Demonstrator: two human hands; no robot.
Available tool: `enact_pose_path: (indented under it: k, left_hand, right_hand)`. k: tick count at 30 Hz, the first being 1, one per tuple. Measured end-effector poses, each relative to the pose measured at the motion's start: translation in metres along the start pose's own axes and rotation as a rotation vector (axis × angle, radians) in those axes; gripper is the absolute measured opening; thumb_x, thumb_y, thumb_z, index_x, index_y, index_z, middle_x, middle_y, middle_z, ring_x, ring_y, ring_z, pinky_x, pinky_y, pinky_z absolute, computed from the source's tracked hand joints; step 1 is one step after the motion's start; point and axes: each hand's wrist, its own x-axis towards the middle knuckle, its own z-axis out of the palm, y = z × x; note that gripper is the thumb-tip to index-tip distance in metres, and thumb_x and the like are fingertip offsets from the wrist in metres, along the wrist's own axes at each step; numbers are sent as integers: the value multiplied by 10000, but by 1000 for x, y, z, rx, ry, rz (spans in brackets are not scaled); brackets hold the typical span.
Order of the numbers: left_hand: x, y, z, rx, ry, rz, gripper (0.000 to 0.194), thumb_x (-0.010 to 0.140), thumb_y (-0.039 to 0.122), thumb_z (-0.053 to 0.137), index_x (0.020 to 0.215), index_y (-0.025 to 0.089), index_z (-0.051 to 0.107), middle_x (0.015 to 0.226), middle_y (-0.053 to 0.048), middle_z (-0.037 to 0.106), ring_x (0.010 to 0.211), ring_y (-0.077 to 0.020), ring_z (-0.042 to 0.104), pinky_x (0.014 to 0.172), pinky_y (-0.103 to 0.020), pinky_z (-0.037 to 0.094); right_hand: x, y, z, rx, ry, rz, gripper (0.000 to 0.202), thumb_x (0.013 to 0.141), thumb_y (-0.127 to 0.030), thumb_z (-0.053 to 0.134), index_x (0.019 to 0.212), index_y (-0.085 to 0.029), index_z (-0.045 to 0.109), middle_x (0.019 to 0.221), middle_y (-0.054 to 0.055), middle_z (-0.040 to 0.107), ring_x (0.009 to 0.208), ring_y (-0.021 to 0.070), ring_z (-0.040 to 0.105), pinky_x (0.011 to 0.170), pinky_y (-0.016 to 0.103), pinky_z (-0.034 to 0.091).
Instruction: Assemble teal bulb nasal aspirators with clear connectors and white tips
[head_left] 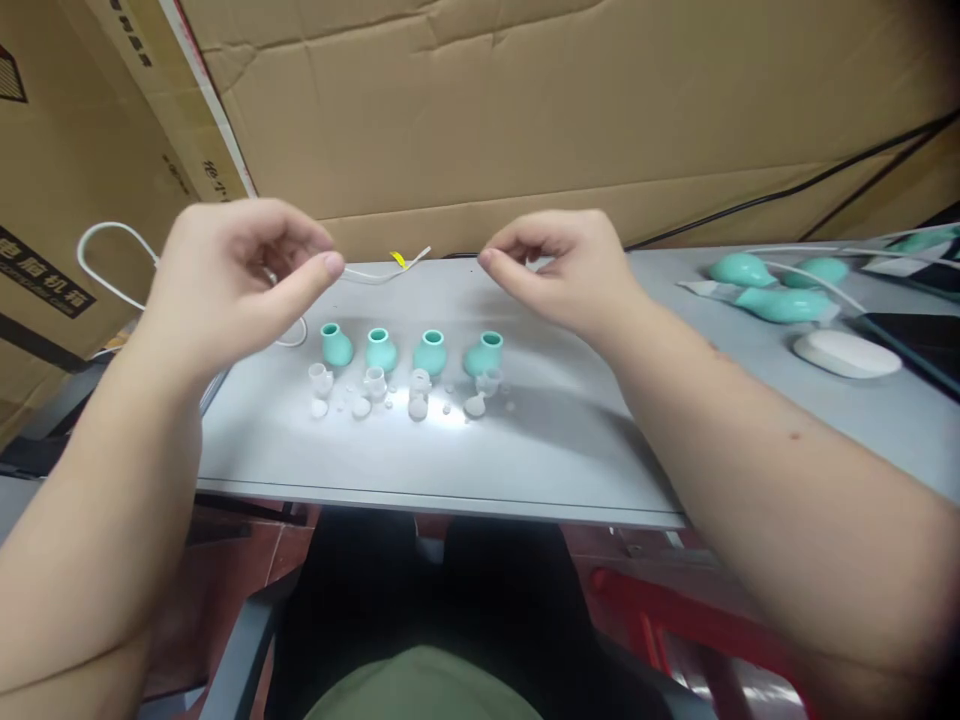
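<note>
My left hand (251, 275) hovers over the desk at left, fingers loosely curled and thumb stretched out, with nothing visible in it. Across from it, my right hand (566, 265) hangs in the air, loosely curled and showing no object. Below and between the hands stand several teal rubber bulbs (431, 355) in a row, their open necks tilted or facing up. In front of each sits a translucent plastic fitting (375, 383), then a small whitish disc-like piece (361, 408). Tiny clear bits (447, 408) lie among them. Neither hand touches these parts.
Brown cardboard (465, 130) walls the back and left of the grey desk (450, 470). A white cable (375, 277) lies behind the bulbs. More teal bulbs (784, 303), a white mouse-like object (847, 354) and dark cables (787, 190) are at right. A red stool (690, 610) stands below.
</note>
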Motion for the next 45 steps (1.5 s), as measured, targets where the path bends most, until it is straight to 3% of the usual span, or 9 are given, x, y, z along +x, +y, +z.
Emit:
enact_pose_path:
  k: [5,9,12,18,24,28,35,39,45]
  left_hand:
    - [41,-33,35,32,-122,-39,105,881,292,899,888,204,842,703,24,731,623,-126,621,605,-296,491]
    - [30,-64,61,-33,62,-34,204,939,432,843,969,229,840,822,2,802,699,-139,642,650,-305,522]
    - [17,-80,63,-27,108,-15,231,920,453,852,1064,273,863,893,-18,836,739,-174,701,675,-337,549]
    - [13,-96,53,-47,96,-149,183,940,420,813,993,254,868,893,-29,845,759,-163,726,672,-307,532]
    - [11,-88,58,-10,-43,-144,280,873,418,789,1021,201,887,867,-32,825,705,-146,669,672,-291,551]
    - [10,-82,58,5,-46,-114,293,883,425,777,1035,203,894,862,-29,824,702,-141,665,671,-284,554]
    - [8,-65,59,-24,25,-48,223,930,402,772,1023,228,875,878,-23,821,751,-147,700,714,-286,594]
    - [4,-51,63,-44,-18,21,248,953,408,765,1065,224,887,903,-27,830,760,-152,712,740,-305,612]
    - [-2,-37,67,-83,-134,65,272,957,457,763,1064,243,893,931,-46,820,808,-195,726,800,-364,637]
  right_hand:
    - [-12,30,3,38,-177,134,141,888,-374,754,817,-259,791,807,52,778,757,241,660,733,409,512]
    - [-12,23,3,51,-230,184,172,884,-409,742,816,-254,773,817,58,774,764,240,646,730,408,492]
    - [-12,22,5,53,-239,188,217,916,-419,729,778,-252,720,795,53,739,736,226,591,725,407,464]
    - [-13,24,1,-13,-225,183,477,995,-425,731,631,-255,474,655,4,474,661,188,401,718,409,377]
    - [-15,15,-3,41,-379,104,375,945,-467,747,682,-236,611,690,1,601,675,165,503,674,360,385]
    - [-15,10,-9,112,-516,95,303,923,-511,777,805,-232,759,711,-14,660,663,156,547,653,346,402]
    - [-13,4,-19,81,-368,118,317,983,-516,795,838,-237,757,762,-5,632,713,170,505,725,385,392]
    - [-14,-3,-28,169,-605,72,258,939,-518,852,900,-263,860,742,-13,656,700,173,528,735,395,419]
    - [-18,-19,-25,85,-778,-78,251,838,-543,949,967,-329,973,981,68,692,1063,297,618,939,430,497]
